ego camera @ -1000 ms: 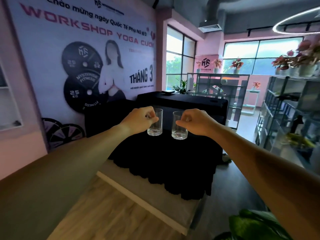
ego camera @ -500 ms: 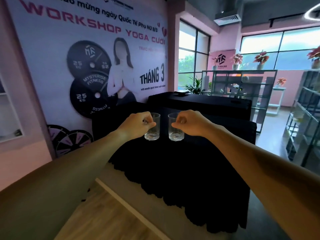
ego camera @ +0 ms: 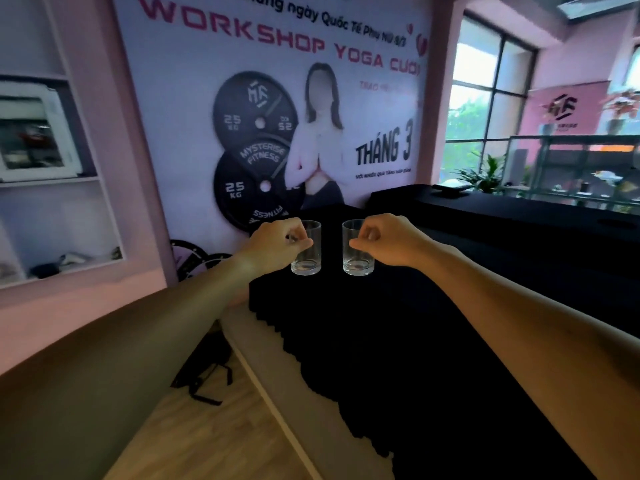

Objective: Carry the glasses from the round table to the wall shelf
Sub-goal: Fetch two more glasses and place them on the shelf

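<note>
Two clear, empty tumblers are held out in front of me at arm's length, side by side and upright. My left hand (ego camera: 277, 245) grips the left glass (ego camera: 307, 255) by its rim and side. My right hand (ego camera: 386, 243) pinches the right glass (ego camera: 356, 254) the same way. A small gap separates the two glasses. The white wall shelf (ego camera: 52, 181) is recessed in the pink wall at the far left, with a framed picture on one level and small items on the level below. No round table is in view.
A table draped in black cloth (ego camera: 433, 323) stands directly below and ahead of the glasses. A large workshop banner (ego camera: 277, 116) covers the wall behind. Black straps (ego camera: 207, 382) lie on the wooden floor. A glass display rack (ego camera: 571, 168) and window are at the right.
The view has swung left and moved closer to the banner wall, bringing the wall shelf further into view. Both hands keep holding the glasses in the same pose.
</note>
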A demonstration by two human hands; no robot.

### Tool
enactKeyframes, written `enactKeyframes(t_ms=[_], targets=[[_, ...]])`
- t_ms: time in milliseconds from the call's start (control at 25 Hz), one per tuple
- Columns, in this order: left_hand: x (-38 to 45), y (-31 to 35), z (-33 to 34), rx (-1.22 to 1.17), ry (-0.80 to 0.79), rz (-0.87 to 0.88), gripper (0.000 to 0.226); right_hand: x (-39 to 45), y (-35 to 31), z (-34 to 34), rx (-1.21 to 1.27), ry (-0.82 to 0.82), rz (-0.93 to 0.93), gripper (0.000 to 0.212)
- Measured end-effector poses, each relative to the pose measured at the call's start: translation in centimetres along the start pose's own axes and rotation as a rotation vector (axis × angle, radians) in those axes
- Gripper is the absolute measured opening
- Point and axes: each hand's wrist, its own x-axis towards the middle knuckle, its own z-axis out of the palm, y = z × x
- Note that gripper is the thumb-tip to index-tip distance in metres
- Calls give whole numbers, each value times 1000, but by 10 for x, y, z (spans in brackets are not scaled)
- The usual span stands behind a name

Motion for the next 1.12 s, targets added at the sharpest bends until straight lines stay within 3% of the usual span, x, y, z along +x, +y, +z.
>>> enactKeyframes(t_ms=[240,560,680,840,1120], targets=[[72,-93,-33,71,130,-171,10,161,-13,59,27,-75,-177,22],[98,-244,-110,219,274,-365,14,321,-92,200,124,-259,-380,22],[107,-307,-150,239,333,-405,21,376,-138,252,154,-292,-430,21],[129,-386,-206,313,342,-433,11,447,-194,301,175,-308,-467,18],[191,-517,-268,397,374,-452,12,581,-255,390,221,-343,-536,18]])
